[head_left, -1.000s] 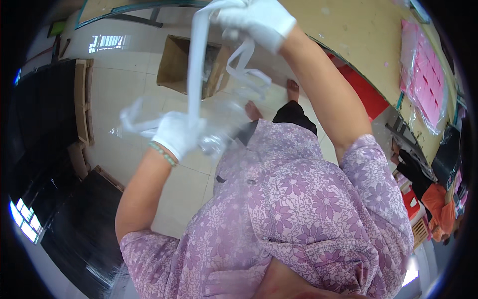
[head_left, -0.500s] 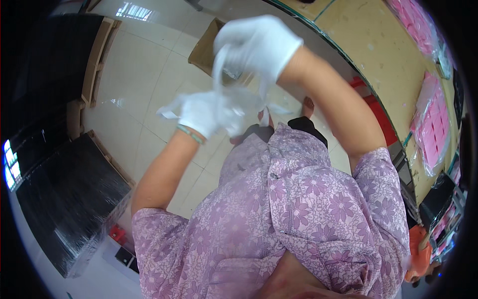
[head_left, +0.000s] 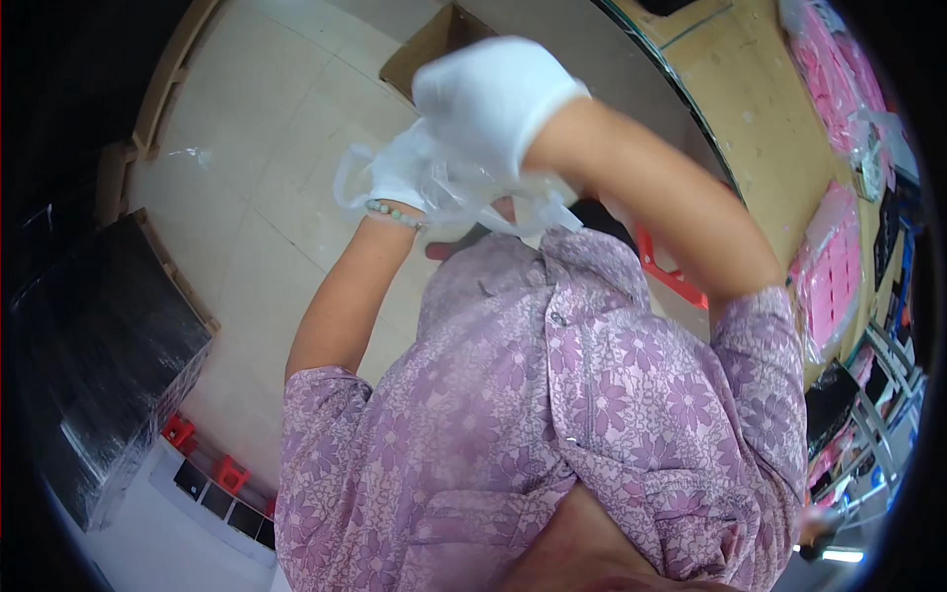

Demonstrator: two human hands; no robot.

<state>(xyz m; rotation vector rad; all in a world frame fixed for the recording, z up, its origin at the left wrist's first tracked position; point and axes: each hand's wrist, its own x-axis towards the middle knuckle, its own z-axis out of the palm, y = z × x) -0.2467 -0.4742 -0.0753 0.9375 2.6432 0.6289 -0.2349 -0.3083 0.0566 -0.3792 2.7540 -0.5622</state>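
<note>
Both my hands wear white gloves and are close together, high in the picture in front of my body. My right hand is curled into a fist, blurred, with its fingertips turned out of sight. Just below and left of it, my left hand, with a green bead bracelet at the wrist, is closed and partly covered by the right. Between and beneath them hangs a crumpled tangle of translucent plastic strips. One strip loops out left of the left hand, and another end trails to the right, over my patterned shirt.
An open cardboard box stands on the tiled floor beyond my hands. To the right runs a tan worktable with pink pieces in clear bags. A red stool is beneath it. Black film-wrapped stacks stand left.
My right hand has come down slightly left and my left hand has moved up, so they are closer together. The strips have gathered between them. My view has turned a little.
</note>
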